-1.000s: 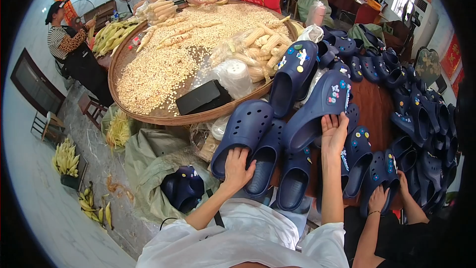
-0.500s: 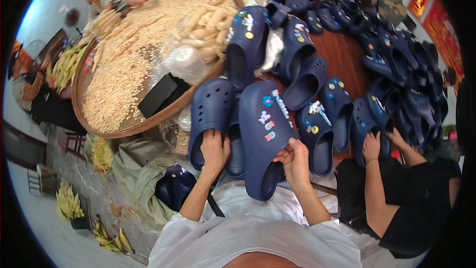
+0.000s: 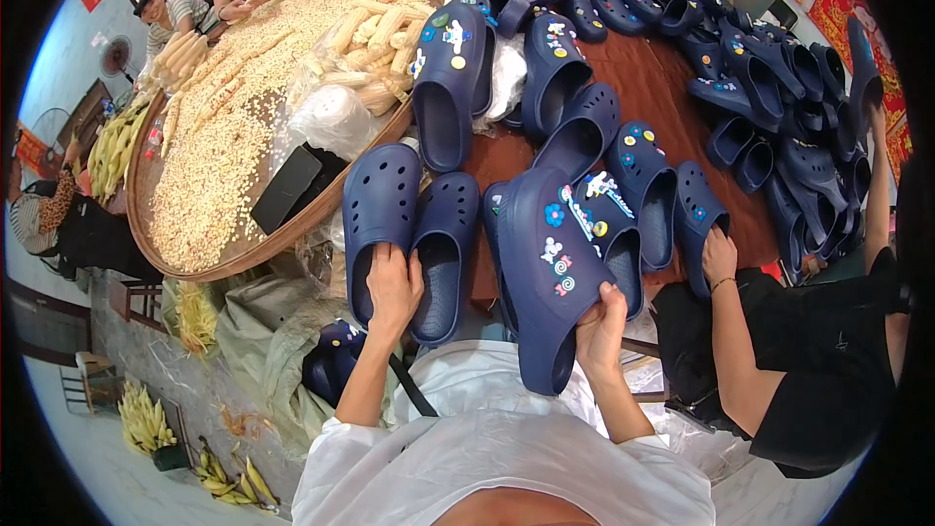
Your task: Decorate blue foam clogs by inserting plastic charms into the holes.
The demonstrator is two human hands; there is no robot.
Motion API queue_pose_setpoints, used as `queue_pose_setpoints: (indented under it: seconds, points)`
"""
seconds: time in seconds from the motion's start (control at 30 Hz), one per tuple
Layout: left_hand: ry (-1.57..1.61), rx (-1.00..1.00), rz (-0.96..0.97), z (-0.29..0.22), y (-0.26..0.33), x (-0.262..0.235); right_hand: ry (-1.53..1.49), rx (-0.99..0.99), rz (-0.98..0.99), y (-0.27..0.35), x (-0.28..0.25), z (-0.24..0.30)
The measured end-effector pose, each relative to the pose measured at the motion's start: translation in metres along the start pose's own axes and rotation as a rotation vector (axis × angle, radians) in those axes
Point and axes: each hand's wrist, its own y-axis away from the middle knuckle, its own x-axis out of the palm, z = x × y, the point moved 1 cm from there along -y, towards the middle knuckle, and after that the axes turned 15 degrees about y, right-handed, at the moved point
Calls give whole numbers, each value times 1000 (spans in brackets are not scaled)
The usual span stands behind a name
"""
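Note:
My right hand [image 3: 601, 331] grips a navy clog [image 3: 541, 263] by its side near the heel, holding it tilted over the table's near edge. Flower, figure and swirl charms dot its upper. To the left, my left hand [image 3: 394, 287] has its fingers inside the opening of a plain navy clog [image 3: 382, 190] without charms, the thumb over the clog's inner side. Beside that stands a matching plain clog [image 3: 443, 248]. Another charmed clog [image 3: 495, 200] is mostly hidden behind the one in my right hand. Further charmed clogs [image 3: 623, 219] stand just beyond it.
A large round tray [image 3: 278, 245] of corn kernels and cobs lies left, with a black case [image 3: 297, 185] on it. Many navy clogs [image 3: 760, 68] crowd the brown table [image 3: 638, 78]. A co-worker's hand [image 3: 719, 258] at right reaches into a clog. People sit beyond the tray.
My right hand has moved the charmed clog rightward, uncovering the second plain clog. My left hand and its clog shifted slightly left. The co-worker's other hand has risen at far right with a clog.

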Motion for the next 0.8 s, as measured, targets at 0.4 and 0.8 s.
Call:
queue_pose_setpoints:
  seconds: [0.4, 0.8]
  points:
    - [234, -61, 2, -21, 2, -40, 143, -71, 9, 0, 7, -16]
    - [696, -53, -135, -45, -64, -41, 202, -266, -112, 20, 10, -25]
